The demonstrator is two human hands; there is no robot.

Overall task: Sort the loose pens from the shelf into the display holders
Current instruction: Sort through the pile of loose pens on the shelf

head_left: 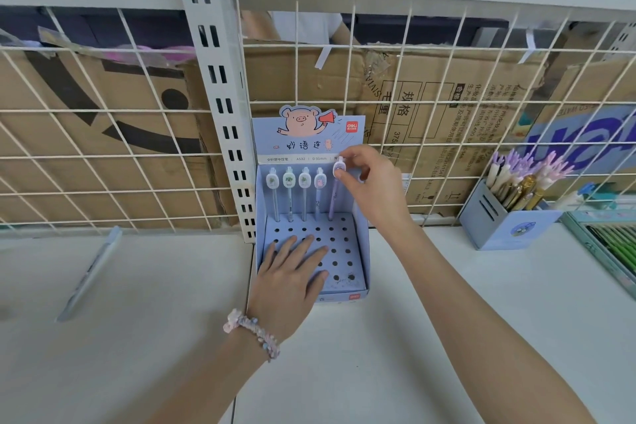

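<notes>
Five pens stand in the back row of a blue perforated display holder [311, 251] on a white shelf [395, 337], seen from the head camera: four pale pens [296, 194] with oval charm tops, and a fifth, purple pen [333, 198] at the row's right end. A person's right hand [370, 179] pinches the purple pen by its top, thumb and fingers curled round the cap, its tip at or in a back-row hole; whether it is fully seated cannot be told. The left hand [292, 268] lies flat on the holder's perforated deck, fingers straight and spread, steadying the box and holding nothing.

By the look of it the sorting is at an early stage: one row filled, and the several rows of holes in front all bare where they show. One loose pen [87, 274] lies on the shelf well to the left, apart from the holder, and is not yet sorted.

At right, a second blue holder [509, 227] is crowded with purple-topped and gold pens, too many to count. A tray of green pens [616, 244] is cut off by the frame's edge. Wire mesh [430, 134] and cardboard back the shelf.
</notes>
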